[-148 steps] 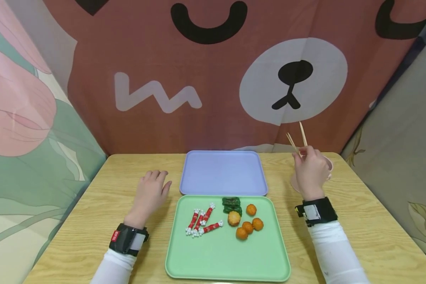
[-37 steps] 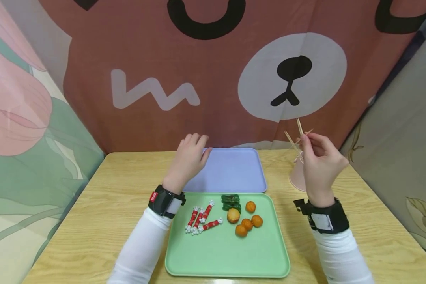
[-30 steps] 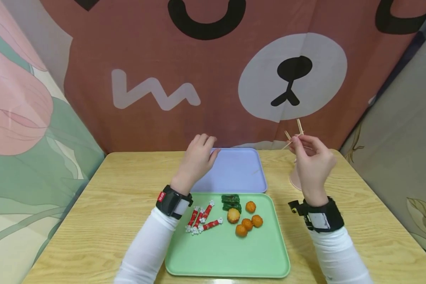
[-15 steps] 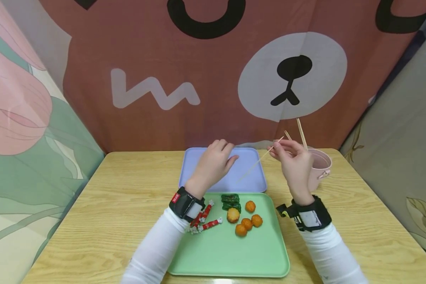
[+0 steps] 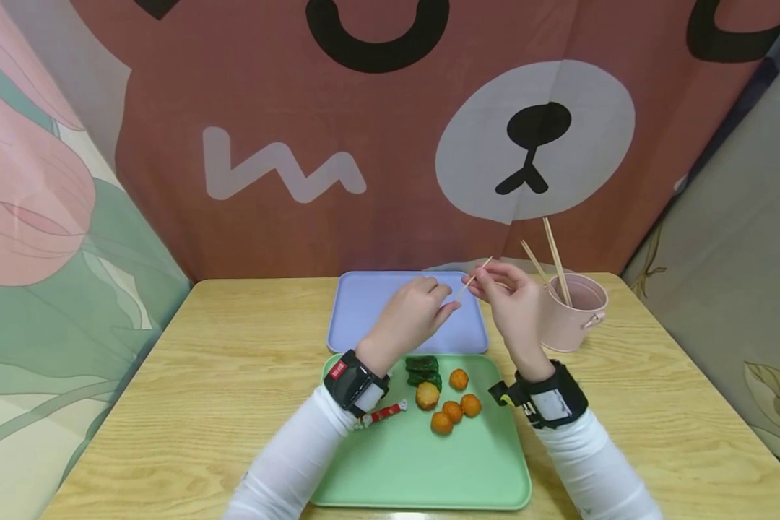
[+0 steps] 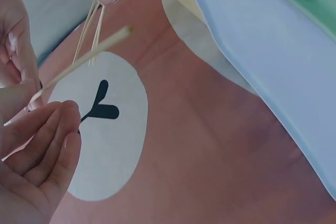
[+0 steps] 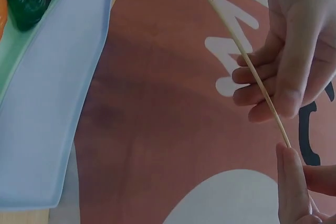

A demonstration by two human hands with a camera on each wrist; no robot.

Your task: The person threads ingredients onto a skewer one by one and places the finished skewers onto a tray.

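Note:
My right hand [image 5: 513, 300] pinches a thin wooden skewer [image 7: 247, 59] between thumb and fingertips, above the right side of the lilac tray [image 5: 357, 310]. The skewer slants down leftward. My left hand [image 5: 409, 314] has come up beside it, fingers loosely bent; in the right wrist view the skewer crosses in front of the left fingers [image 7: 249, 95], with no plain grip. Below lies a green tray [image 5: 422, 469] bearing several orange balls [image 5: 442, 422], a paler yellow ball [image 5: 427, 395], dark green pieces [image 5: 422, 370] and a red stick with white ends [image 5: 385, 412].
A pink bucket [image 5: 562, 328] holding more skewers [image 5: 557, 260] stands at the table's back right, near my right hand. My left wrist covers other red sticks. A printed cloth [image 5: 266, 238] hangs behind the wooden table [image 5: 169, 404].
My right hand has drawn the skewer from the bucket and brought it leftward over the lilac tray. My left hand has moved right, from beside the trays to near the skewer.

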